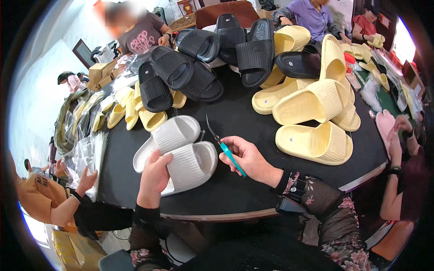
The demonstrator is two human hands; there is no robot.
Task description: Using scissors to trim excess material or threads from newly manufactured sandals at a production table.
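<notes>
My left hand is closed on a pale grey slide sandal, thumb on top of its ribbed strap. Against it lies a second pale grey slide sandal, just beyond, both toes pointing right. To the right, my right hand grips the teal handle of a slim tool with a thin, curved, pointed metal tip. This tip points up and away, close to the grey pair but apart from it. Whether the tool has one blade or two cannot be made out.
Black slide sandals heap up at the far middle of the black table. Cream-yellow slide sandals pile at the right; more lie at the left beside clear plastic bags. Several people work around the table; one person's hands hold pink slides.
</notes>
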